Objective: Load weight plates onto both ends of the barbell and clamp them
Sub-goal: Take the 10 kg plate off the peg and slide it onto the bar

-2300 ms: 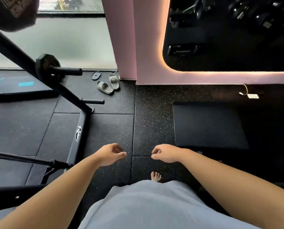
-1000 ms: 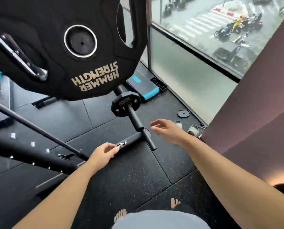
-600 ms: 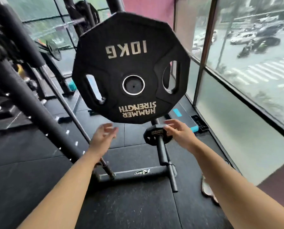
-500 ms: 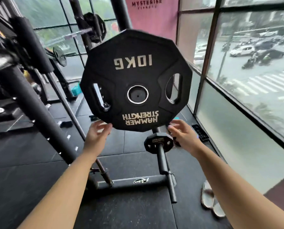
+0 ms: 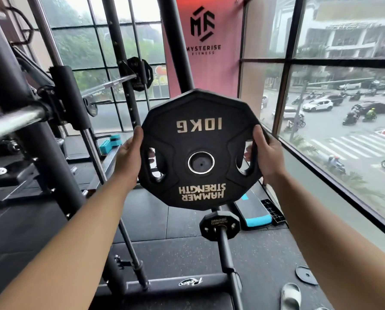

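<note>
Both hands have risen from under the plate to its sides: the left hand and right hand now grip the black ten-sided rubber 10KG weight plate, fingers curled through its side slots. It hangs lettering-inverted at the centre, a black peg end showing in its hole. A chrome barbell sits on the rack at far left, and a small black plate sits on a lower peg beneath.
</note>
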